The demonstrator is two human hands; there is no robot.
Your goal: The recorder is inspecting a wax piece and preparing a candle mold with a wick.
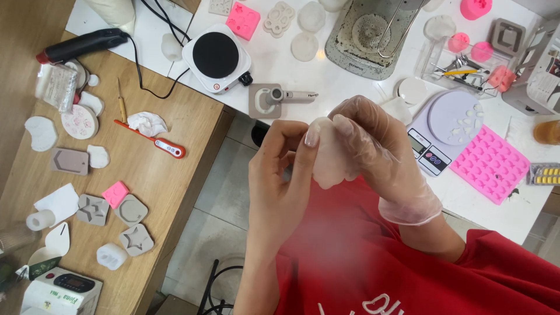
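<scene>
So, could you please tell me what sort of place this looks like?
Probably a small craft workshop for casting in moulds: a pink silicone mould, a hot plate and a digital scale sit on the white table.

Wooden table left, white worktop ahead, grey tiled floor between.

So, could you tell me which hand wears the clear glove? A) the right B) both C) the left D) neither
A: the right hand is in a clear glove, while the left hand is bare; both hold the pale mould.
</scene>
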